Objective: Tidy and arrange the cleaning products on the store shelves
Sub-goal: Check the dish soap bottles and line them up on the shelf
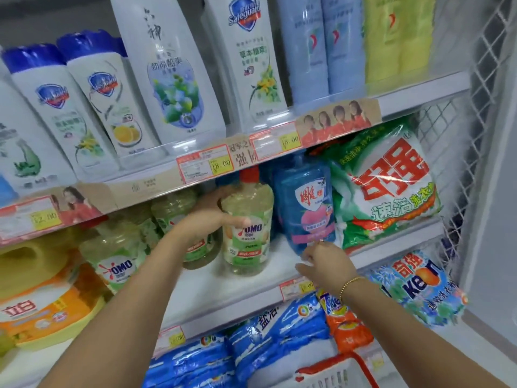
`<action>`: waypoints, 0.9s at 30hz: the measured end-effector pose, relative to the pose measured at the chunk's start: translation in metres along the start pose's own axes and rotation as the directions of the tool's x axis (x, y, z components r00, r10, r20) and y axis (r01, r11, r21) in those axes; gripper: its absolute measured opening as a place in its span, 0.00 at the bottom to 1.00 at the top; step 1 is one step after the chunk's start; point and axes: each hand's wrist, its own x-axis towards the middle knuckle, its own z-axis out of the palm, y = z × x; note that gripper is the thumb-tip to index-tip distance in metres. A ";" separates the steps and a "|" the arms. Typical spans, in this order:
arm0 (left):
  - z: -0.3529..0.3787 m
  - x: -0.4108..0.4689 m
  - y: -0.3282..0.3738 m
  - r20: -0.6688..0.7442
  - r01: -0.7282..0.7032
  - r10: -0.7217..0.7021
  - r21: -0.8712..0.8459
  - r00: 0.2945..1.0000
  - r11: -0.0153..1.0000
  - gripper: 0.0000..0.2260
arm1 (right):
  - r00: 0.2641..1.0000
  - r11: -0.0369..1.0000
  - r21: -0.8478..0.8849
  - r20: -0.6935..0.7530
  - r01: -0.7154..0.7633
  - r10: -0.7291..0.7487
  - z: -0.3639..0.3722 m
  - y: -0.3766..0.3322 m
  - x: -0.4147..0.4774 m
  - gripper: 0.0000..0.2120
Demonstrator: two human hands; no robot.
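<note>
Head view: left hand point(209, 219) fingers clamp the OMO bottle point(249, 236). Right hand point(327, 266) fingers loosely spread, just beside the blue pouch point(305, 203)

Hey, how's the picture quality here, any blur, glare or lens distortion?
Head view: the wide-angle lens bows and tilts the shelf edge; the right hand smears with motion blur at its fingers; the OMO bottle in the left hand reads clearly; the mesh side panel on the right is washed out and soft.
</note>
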 end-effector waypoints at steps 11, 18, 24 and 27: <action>0.032 -0.009 -0.049 -0.411 -0.128 -0.035 -0.362 0.911 0.924 0.23 | 0.963 0.984 0.108 -0.246 0.138 -0.108 0.025 -0.020 -0.006 0.13; 0.002 -0.005 -0.111 -0.681 0.159 -0.374 -0.358 0.629 0.920 0.33 | 0.825 0.872 0.333 -0.550 0.359 -0.130 0.040 -0.071 0.010 0.30; 0.003 0.011 -0.122 -0.634 0.219 -0.403 -0.351 0.660 0.911 0.37 | 0.805 0.879 0.311 -0.579 0.361 -0.126 0.049 -0.084 0.012 0.29; 0.016 0.007 -0.124 -0.624 0.161 -0.371 -0.367 0.687 0.916 0.33 | 0.816 0.886 0.305 -0.564 0.350 -0.129 0.049 -0.084 0.011 0.30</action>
